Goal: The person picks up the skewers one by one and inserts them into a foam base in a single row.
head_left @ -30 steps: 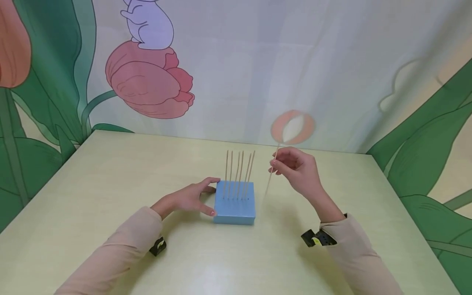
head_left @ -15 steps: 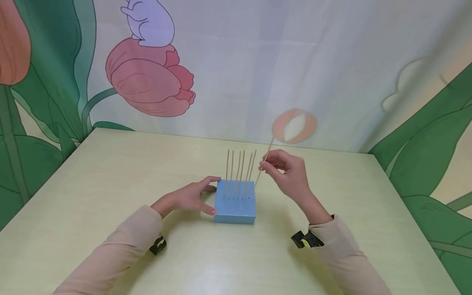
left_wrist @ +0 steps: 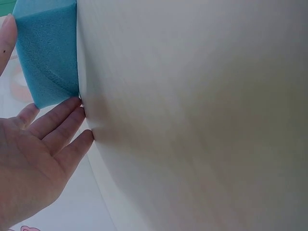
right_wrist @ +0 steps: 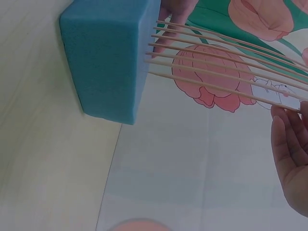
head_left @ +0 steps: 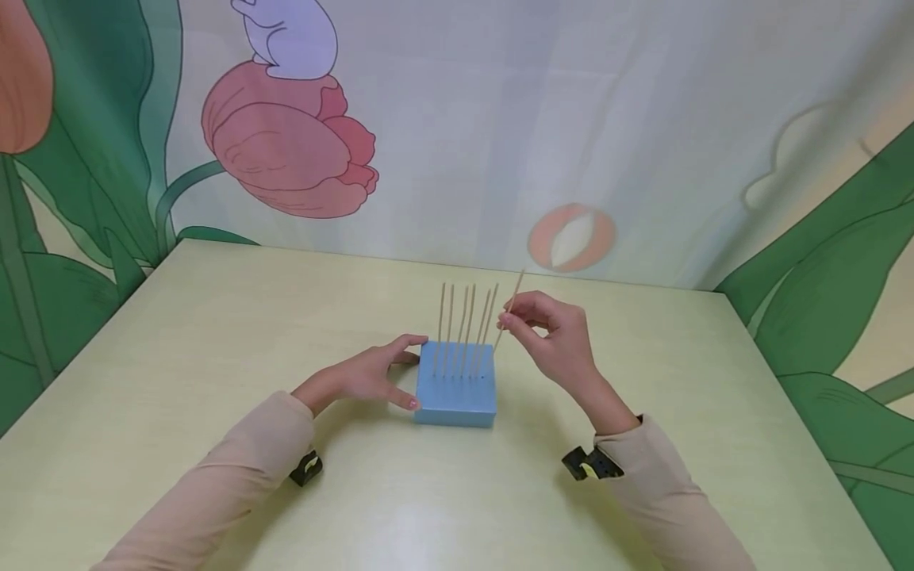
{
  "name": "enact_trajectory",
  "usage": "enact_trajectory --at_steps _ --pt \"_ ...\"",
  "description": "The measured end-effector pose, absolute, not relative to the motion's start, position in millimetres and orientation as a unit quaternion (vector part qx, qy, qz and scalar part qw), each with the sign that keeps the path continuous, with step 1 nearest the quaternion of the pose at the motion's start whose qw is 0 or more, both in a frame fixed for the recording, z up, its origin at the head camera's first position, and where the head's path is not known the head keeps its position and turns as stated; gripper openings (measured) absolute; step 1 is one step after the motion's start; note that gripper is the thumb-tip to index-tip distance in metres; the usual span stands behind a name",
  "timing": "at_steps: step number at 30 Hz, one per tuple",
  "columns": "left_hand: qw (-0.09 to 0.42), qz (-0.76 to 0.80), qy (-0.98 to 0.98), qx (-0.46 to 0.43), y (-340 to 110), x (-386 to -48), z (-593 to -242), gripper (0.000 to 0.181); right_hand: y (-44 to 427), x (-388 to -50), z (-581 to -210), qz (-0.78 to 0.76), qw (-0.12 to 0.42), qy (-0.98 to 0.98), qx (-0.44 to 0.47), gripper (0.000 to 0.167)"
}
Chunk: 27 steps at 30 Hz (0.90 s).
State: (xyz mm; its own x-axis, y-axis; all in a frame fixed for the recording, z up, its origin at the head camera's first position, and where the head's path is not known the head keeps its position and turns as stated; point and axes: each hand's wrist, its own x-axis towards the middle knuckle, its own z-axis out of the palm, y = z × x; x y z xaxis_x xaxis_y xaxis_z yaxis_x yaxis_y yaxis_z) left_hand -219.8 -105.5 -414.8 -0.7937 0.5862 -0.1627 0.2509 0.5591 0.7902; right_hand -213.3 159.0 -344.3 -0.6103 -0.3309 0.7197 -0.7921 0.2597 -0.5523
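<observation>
A light blue foam block (head_left: 457,400) lies on the table, with several thin wooden sticks (head_left: 450,325) standing in a row in its top. A small dark hole shows at the right end of that row. At the block's left side my left hand (head_left: 371,373) rests with spread fingers, the thumb at the front corner and the index finger at the back one. My right hand (head_left: 553,333) pinches another wooden stick (head_left: 517,287) between thumb and fingertips, tilted, to the right of the row. Whether its lower end touches the block (right_wrist: 103,62) I cannot tell.
The pale table (head_left: 250,317) extends around the block. Behind it hangs a curtain (head_left: 457,159) printed with flowers, leaves and a white animal. A black band (head_left: 593,464) sits at the right sleeve cuff.
My right hand has moved left with the stick, from well right of the block to close beside the row. My left hand stays at the block.
</observation>
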Motion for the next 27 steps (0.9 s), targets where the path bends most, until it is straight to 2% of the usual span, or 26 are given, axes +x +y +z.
enact_trajectory --at_steps 13,27 --pt "0.215 0.400 0.859 0.237 -104.0 -219.1 -415.7 0.095 157.9 -213.1 -346.1 0.472 0.256 -0.750 0.386 0.008" --pt "0.211 0.400 0.859 0.240 -104.6 -218.6 -414.1 0.096 154.2 -210.8 -353.0 0.462 0.243 -0.764 0.381 0.013"
